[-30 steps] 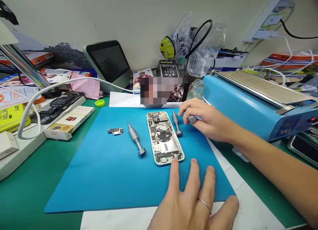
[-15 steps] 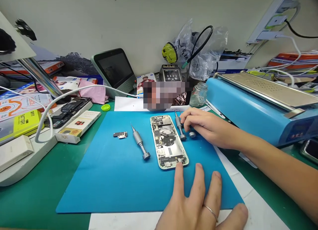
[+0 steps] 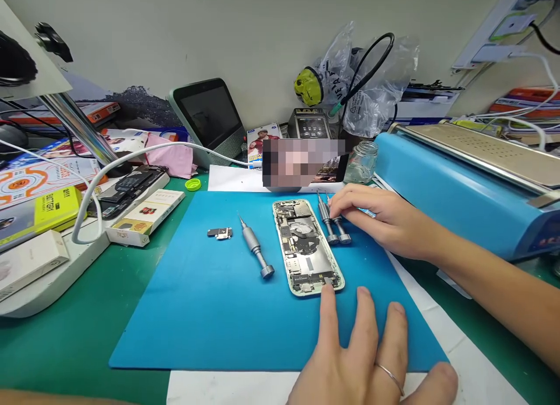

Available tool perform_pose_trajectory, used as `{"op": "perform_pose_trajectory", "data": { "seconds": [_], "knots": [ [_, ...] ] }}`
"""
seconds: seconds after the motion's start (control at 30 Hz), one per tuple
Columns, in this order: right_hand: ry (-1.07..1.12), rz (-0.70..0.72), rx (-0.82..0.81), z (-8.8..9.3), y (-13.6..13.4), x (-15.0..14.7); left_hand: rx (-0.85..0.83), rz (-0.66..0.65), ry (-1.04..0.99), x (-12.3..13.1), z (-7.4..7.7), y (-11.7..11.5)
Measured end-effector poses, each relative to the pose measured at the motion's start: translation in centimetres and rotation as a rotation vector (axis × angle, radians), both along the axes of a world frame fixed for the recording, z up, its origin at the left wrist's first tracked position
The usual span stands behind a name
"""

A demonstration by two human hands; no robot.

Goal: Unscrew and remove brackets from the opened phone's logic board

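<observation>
An opened phone (image 3: 310, 264) lies on the blue mat (image 3: 196, 311), its inner parts showing. My left hand (image 3: 363, 358) is spread flat with fingers apart, a ring on one finger. One of its fingertips touches the phone's lower edge. Beyond the phone's right side, my right hand (image 3: 385, 218) has its bent fingertips closed on the front part of a grey screwdriver (image 3: 343, 234). A second grey screwdriver (image 3: 328, 223) lies right beside that one. Left of the phone rest a third screwdriver (image 3: 255, 247) and a small dark-and-silver phone part (image 3: 220, 233).
A blue machine with a metal top plate (image 3: 464, 177) stands at the right, a glass jar (image 3: 363, 161) beside it. At the left are a white lamp base (image 3: 87, 271), boxes (image 3: 146, 215) and another opened phone (image 3: 129, 189). A tablet-like display (image 3: 207, 116) stands behind.
The right-hand screwdriver is now closer to its neighbour, with my right hand's fingertips on it. My left hand stays by the phone's lower edge. The whole view has shifted slightly.
</observation>
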State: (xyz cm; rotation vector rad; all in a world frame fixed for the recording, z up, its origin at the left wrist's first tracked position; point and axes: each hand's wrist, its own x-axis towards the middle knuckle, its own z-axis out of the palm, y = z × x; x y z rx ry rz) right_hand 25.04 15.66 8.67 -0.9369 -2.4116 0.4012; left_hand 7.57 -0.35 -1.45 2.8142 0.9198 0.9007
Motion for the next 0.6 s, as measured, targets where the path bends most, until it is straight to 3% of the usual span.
{"op": "perform_pose_trajectory", "data": {
  "seconds": [0.17,0.37,0.6],
  "knots": [
    [-0.003,-0.001,0.000,0.0,-0.2,-0.2,-0.079,-0.081,0.179,0.2,-0.3,-0.1],
    [0.015,-0.032,0.017,-0.1,-0.5,-0.2,0.074,-0.009,0.211,-1.3,1.1,-0.1],
    [0.030,-0.048,0.000,-0.1,-0.7,-0.4,0.119,0.061,0.164,-1.3,1.3,0.2]
  ]
}}
